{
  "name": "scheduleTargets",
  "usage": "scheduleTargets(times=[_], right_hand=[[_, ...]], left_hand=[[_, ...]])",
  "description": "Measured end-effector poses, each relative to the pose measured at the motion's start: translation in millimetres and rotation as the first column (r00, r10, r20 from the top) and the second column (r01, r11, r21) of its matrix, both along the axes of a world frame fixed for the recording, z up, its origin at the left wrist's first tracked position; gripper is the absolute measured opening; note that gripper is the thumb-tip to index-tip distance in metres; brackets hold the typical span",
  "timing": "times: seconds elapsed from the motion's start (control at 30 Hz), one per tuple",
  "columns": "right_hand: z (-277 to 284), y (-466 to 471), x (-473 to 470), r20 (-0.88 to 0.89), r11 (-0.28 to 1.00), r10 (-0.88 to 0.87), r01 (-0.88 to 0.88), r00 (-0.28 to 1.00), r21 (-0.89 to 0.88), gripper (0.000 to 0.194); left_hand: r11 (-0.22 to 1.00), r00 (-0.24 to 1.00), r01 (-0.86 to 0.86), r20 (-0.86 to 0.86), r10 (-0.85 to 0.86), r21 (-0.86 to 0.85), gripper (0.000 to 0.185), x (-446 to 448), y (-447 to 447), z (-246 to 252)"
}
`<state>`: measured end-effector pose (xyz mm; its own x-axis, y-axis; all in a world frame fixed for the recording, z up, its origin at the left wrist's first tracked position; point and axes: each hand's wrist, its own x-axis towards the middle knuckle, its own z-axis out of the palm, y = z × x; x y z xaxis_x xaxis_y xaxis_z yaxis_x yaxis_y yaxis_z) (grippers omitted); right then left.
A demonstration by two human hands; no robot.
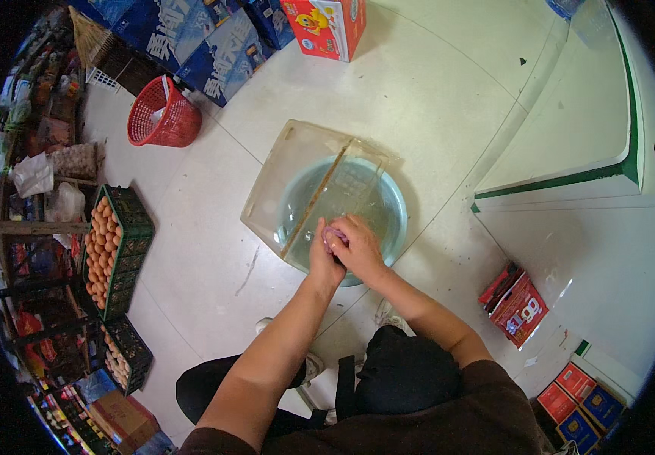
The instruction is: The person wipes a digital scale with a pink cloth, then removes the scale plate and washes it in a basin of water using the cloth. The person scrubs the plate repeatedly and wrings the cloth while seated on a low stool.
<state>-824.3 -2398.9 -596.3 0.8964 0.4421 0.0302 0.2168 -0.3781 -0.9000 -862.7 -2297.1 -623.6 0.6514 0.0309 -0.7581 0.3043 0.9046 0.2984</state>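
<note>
My left hand (324, 259) and my right hand (359, 248) are pressed together around a wadded pinkish-purple cloth (336, 234). Only a little of the cloth shows between the fingers. Beneath them a pale blue-green plastic basin (400, 210) stands on the floor, apparently with water in it. A clear plastic box (273, 176) rests tilted across the basin, reaching past its left rim. One brownish strip (317, 196) runs along the box. How far the box dips into the basin is hard to tell.
A red mesh basket (174, 122), blue cartons (225, 60) and a red carton (327, 31) stand beyond. Egg crates (128, 250) line the left side by laden shelves. Right are a white cabinet (577, 244), red packets (518, 310) and small boxes (580, 406).
</note>
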Motion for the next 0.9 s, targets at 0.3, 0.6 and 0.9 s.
scheduleTargets(times=[0.3, 0.6, 0.9], right_hand=[[-11, 23, 21, 0.142, 0.997, -0.033, 0.024, 0.989, 0.071, 0.014], [-2, 48, 54, 0.012, 1.0, 0.004, -0.004, 1.0, -0.018, 0.018], [-28, 37, 31, -0.131, 0.997, 0.044, -0.036, 0.99, 0.063, 0.024]], left_hand=[[0.99, 0.998, 0.03, 0.051, -0.037, 0.135, 0.033, 12, 14, -20], [0.973, 0.99, -0.141, 0.026, 0.138, 0.182, 0.03, 45, 18, 0], [0.961, 0.997, 0.042, -0.078, -0.022, 0.272, 0.037, 6, 18, -29]])
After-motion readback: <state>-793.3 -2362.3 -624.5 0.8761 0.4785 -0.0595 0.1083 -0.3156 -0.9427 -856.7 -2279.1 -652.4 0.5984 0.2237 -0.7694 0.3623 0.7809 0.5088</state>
